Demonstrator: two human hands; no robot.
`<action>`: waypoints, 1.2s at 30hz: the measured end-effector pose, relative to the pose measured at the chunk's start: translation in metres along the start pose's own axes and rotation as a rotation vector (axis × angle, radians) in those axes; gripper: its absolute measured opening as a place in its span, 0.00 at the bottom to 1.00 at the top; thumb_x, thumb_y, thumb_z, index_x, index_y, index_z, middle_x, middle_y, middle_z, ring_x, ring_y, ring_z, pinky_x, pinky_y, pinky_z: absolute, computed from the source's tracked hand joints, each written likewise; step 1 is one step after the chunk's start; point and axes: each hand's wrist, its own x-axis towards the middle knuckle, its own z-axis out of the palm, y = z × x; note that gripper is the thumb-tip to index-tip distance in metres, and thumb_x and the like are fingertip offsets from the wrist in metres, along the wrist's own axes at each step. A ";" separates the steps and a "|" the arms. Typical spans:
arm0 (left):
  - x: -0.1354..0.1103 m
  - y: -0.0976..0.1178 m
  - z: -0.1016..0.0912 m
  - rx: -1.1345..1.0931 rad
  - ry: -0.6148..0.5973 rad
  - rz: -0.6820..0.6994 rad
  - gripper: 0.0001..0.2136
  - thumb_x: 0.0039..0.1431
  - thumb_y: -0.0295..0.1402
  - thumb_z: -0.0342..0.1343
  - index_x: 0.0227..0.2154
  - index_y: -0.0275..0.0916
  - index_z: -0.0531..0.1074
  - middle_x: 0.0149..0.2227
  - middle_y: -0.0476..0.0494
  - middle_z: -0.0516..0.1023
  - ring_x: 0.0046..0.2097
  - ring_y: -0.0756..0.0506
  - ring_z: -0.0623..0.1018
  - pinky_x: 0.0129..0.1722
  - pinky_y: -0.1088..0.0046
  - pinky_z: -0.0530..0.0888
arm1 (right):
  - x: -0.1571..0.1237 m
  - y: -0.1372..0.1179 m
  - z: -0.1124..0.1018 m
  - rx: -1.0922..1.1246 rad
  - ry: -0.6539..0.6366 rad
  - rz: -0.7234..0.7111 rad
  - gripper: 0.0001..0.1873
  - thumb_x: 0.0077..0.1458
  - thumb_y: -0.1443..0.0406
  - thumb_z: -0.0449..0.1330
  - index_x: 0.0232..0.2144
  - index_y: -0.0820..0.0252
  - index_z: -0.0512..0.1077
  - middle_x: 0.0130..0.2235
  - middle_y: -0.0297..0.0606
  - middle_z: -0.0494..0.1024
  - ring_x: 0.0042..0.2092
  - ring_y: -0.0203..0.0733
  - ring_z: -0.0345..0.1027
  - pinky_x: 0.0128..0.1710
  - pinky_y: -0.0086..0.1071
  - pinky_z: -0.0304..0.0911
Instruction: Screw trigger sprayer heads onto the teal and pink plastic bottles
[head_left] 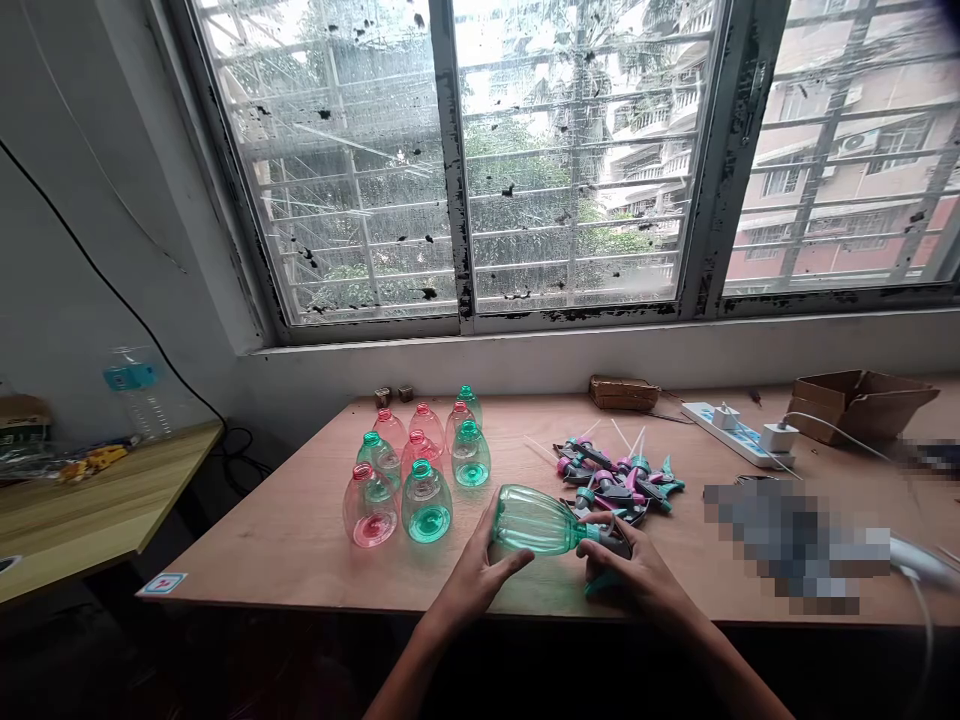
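Note:
A clear green spray bottle (534,520) lies sideways between my hands above the table's front edge. My left hand (487,565) is closed around its base. At the neck, my right hand (626,560) grips a grey and green spray head (611,540), partly hidden by the fingers. The head sits at the bottle's mouth; whether it is fully screwed on I cannot tell. Left of my hands stand several upright open bottles, some green (427,505) and some pink (370,510). Just beyond my right hand lies a pile of loose spray heads (615,475) with thin tubes.
A white power strip (739,435) with plugs lies at the right, near an open cardboard box (859,400). A brown block (624,393) rests by the window wall. A blurred-out patch (795,540) covers the right front. A second table (172,470) stands at the left.

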 end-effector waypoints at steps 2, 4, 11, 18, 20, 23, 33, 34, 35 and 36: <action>-0.001 0.002 0.000 0.008 -0.020 0.007 0.41 0.56 0.38 0.65 0.68 0.45 0.48 0.70 0.41 0.55 0.70 0.36 0.55 0.69 0.56 0.50 | 0.001 0.000 0.000 0.004 0.003 0.003 0.22 0.55 0.54 0.67 0.45 0.59 0.67 0.23 0.34 0.80 0.26 0.42 0.72 0.29 0.34 0.66; -0.001 0.004 -0.001 0.015 -0.031 0.001 0.43 0.57 0.37 0.65 0.69 0.45 0.46 0.71 0.41 0.51 0.70 0.37 0.53 0.69 0.57 0.48 | 0.001 0.001 0.000 0.008 -0.001 0.001 0.23 0.55 0.54 0.67 0.46 0.59 0.67 0.23 0.34 0.80 0.26 0.42 0.72 0.29 0.34 0.66; 0.001 0.000 0.001 0.002 -0.012 0.020 0.34 0.59 0.40 0.62 0.65 0.40 0.57 0.66 0.37 0.62 0.68 0.35 0.58 0.68 0.56 0.53 | 0.002 0.004 -0.001 0.000 -0.022 -0.012 0.22 0.55 0.55 0.67 0.46 0.59 0.67 0.24 0.33 0.80 0.27 0.42 0.73 0.31 0.33 0.66; 0.000 0.000 -0.001 0.014 -0.010 0.000 0.42 0.52 0.38 0.68 0.67 0.43 0.53 0.68 0.38 0.57 0.69 0.35 0.56 0.69 0.55 0.51 | 0.001 0.001 0.000 0.006 0.014 0.003 0.23 0.54 0.52 0.67 0.45 0.60 0.67 0.24 0.34 0.80 0.27 0.43 0.73 0.29 0.34 0.65; -0.001 -0.001 -0.001 -0.012 -0.003 -0.034 0.41 0.54 0.40 0.67 0.67 0.42 0.52 0.68 0.36 0.58 0.68 0.34 0.57 0.68 0.54 0.52 | 0.000 -0.001 0.001 -0.005 0.005 -0.001 0.23 0.54 0.52 0.67 0.45 0.59 0.68 0.23 0.34 0.80 0.27 0.43 0.73 0.30 0.35 0.66; 0.000 -0.001 -0.001 -0.048 -0.001 -0.025 0.35 0.60 0.42 0.61 0.66 0.40 0.55 0.66 0.35 0.62 0.67 0.34 0.61 0.67 0.53 0.55 | -0.001 -0.003 0.001 -0.014 0.000 -0.002 0.24 0.53 0.52 0.68 0.45 0.59 0.68 0.23 0.33 0.80 0.27 0.44 0.73 0.30 0.36 0.66; 0.000 0.005 0.001 -0.023 -0.014 -0.016 0.41 0.54 0.38 0.66 0.67 0.42 0.51 0.69 0.39 0.56 0.70 0.34 0.54 0.69 0.54 0.50 | 0.000 -0.001 0.001 0.025 0.020 0.002 0.24 0.53 0.52 0.68 0.44 0.59 0.68 0.25 0.33 0.80 0.27 0.43 0.73 0.30 0.35 0.68; 0.000 0.005 0.001 -0.028 -0.012 -0.015 0.39 0.56 0.39 0.65 0.66 0.41 0.54 0.68 0.38 0.59 0.69 0.34 0.56 0.68 0.54 0.52 | 0.000 -0.001 0.001 0.019 0.012 0.003 0.23 0.53 0.52 0.68 0.44 0.59 0.68 0.24 0.33 0.80 0.27 0.44 0.73 0.30 0.35 0.67; 0.000 0.005 0.002 -0.028 -0.011 -0.006 0.36 0.57 0.40 0.63 0.65 0.40 0.56 0.66 0.38 0.62 0.68 0.34 0.59 0.68 0.55 0.54 | 0.000 -0.001 0.001 0.016 0.006 0.003 0.23 0.54 0.52 0.68 0.44 0.59 0.68 0.24 0.33 0.80 0.27 0.44 0.74 0.30 0.35 0.67; 0.000 0.005 0.002 -0.017 -0.008 0.006 0.33 0.59 0.40 0.62 0.64 0.39 0.58 0.65 0.37 0.64 0.67 0.34 0.61 0.67 0.55 0.56 | 0.000 -0.001 0.001 0.016 0.006 0.003 0.24 0.54 0.52 0.68 0.44 0.59 0.68 0.23 0.33 0.80 0.27 0.44 0.74 0.30 0.35 0.67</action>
